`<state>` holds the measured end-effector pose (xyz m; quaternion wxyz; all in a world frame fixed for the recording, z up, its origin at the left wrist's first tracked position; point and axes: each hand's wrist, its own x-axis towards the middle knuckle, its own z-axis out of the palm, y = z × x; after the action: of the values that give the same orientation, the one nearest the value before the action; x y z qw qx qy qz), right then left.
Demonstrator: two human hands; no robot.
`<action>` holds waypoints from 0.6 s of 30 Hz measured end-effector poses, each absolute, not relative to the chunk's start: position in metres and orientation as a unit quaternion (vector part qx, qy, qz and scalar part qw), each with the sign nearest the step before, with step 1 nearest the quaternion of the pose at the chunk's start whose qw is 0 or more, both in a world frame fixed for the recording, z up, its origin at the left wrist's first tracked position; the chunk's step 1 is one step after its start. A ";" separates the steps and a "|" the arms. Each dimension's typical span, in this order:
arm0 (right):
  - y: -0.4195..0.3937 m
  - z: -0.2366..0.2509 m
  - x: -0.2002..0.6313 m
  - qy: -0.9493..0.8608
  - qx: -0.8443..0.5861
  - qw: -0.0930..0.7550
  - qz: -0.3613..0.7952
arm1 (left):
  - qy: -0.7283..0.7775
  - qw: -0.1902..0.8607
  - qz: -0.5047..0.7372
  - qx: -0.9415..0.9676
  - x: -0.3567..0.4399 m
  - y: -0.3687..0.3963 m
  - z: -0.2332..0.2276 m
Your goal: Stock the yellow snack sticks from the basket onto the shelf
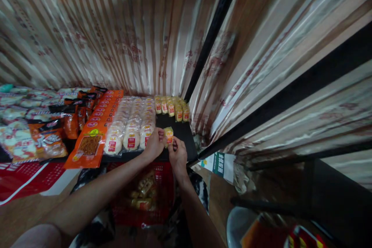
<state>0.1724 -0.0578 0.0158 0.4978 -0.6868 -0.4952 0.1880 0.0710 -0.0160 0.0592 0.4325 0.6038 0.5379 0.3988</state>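
A small yellow snack packet (168,135) with a red label is pinched upright between my two hands, over the front of a black shelf (186,139). My left hand (156,142) grips its left side and my right hand (178,154) its lower right side. Behind it, at the back of the shelf, several matching yellow packets (171,109) stand in short rows. Left of my hands are rows of round white cakes in clear wrap (131,139). Below the shelf edge, a red basket (165,178) holds more yellow packets (143,201).
Orange snack bags (90,143) and white-wrapped bags (17,135) fill the shelf's left part. A printed plastic curtain (130,27) hangs behind. Black posts (215,35) rise at the right. A pale tub (235,224) with colourful packets stands at lower right.
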 end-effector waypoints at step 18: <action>0.043 -0.001 0.185 -0.442 -0.635 0.588 0.235 | 0.628 0.294 0.300 0.655 0.099 0.102 0.057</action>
<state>0.1849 0.0427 -0.0010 0.5883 -0.6352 -0.4419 0.2346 0.0993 0.1024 0.0570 0.2941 0.6553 0.6279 0.2998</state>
